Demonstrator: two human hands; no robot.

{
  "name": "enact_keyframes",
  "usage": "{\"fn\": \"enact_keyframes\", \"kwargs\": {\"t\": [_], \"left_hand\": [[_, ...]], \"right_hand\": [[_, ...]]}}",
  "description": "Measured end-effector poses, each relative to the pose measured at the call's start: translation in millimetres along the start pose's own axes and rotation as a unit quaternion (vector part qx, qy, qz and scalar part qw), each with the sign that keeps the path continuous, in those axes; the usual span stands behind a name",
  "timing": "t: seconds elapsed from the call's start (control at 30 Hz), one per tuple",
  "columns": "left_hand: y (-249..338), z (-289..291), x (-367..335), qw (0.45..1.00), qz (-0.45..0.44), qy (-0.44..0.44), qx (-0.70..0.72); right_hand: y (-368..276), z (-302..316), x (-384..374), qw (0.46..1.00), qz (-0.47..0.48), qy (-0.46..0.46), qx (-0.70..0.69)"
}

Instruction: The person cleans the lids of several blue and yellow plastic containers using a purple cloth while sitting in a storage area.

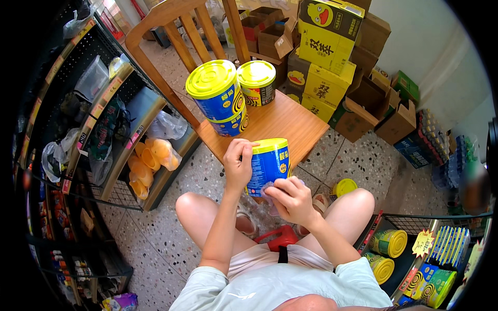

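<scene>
A blue tub with a yellow lid [267, 163] is held upright above my lap, in front of the chair. My left hand [238, 161] is closed on its upper left side at the lid's rim. My right hand [293, 198] pinches a pale purplish cloth [268, 193] and presses it against the tub's lower right side. On the wooden chair seat [293, 116], just beyond, stand two stacked blue tubs [220, 106] with yellow lids. Beside the stack is a shorter dark tub [259, 93], also yellow-lidded.
A yellow-lidded tub [344, 187] sits on the speckled floor by my foot. A red plastic item [280, 238] lies between my legs. Shelving [150, 194] with orange slippers [148, 160] stands left. Cartons [332, 78] pile up behind the chair. More tubs [389, 243] fill the right shelf.
</scene>
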State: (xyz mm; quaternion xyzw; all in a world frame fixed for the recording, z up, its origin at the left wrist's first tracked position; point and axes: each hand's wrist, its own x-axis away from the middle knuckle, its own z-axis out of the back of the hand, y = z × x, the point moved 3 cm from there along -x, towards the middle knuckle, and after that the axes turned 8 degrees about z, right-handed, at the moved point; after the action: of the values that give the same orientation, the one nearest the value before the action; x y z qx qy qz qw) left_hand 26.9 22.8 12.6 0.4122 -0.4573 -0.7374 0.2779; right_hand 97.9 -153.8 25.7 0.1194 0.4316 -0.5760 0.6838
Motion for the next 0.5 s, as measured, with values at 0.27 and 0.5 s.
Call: {"fn": "enact_keyframes", "kwargs": {"t": [0.27,0.5], "left_hand": [[-1.8,0.5,-2.5,0.999,-0.007,-0.002,0.032],[-21.7,8.6,-5.9,0.996,0.014,-0.016,0.081]], "right_hand": [[5.7,-10.1,29.7,0.998,0.037,0.050,0.030],[25.0,-15.2,49.1,0.995,-0.005,0.097,0.032]]}}
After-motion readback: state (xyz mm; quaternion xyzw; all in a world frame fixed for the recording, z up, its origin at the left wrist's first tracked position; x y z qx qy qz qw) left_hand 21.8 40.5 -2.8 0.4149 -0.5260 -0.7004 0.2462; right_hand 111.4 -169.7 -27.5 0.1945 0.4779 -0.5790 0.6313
